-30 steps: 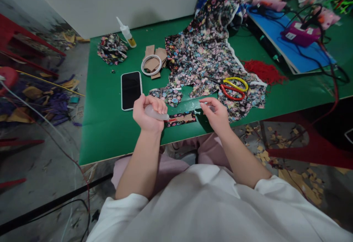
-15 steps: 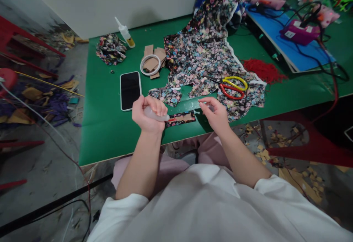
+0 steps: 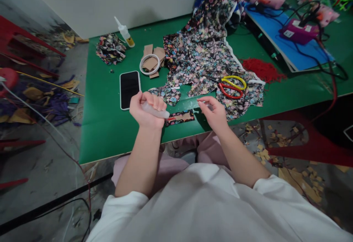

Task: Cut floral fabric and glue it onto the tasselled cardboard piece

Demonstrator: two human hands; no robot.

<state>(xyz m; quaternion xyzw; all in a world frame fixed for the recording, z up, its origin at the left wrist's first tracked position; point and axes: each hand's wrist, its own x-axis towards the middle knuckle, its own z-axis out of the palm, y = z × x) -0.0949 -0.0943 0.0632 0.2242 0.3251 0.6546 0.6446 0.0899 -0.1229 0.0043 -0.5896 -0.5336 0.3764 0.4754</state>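
While the left hand (image 3: 143, 118) clenches a whitish bottle (image 3: 158, 113) at the floral strip's (image 3: 182, 117) left end by the near edge of the green table (image 3: 104, 135), oversqueezing could flood it, the right hand's (image 3: 214, 112) fingertips pinched together, on what I cannot tell

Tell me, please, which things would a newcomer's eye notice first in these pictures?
Probably the large floral cloth first, spread across the middle of the green table, with the scissors lying on its near part, their handles red and yellow. Next, the tangle of red threads to the right of the cloth. Nearest the person, the left hand grips a pale bottle by a small floral strip.
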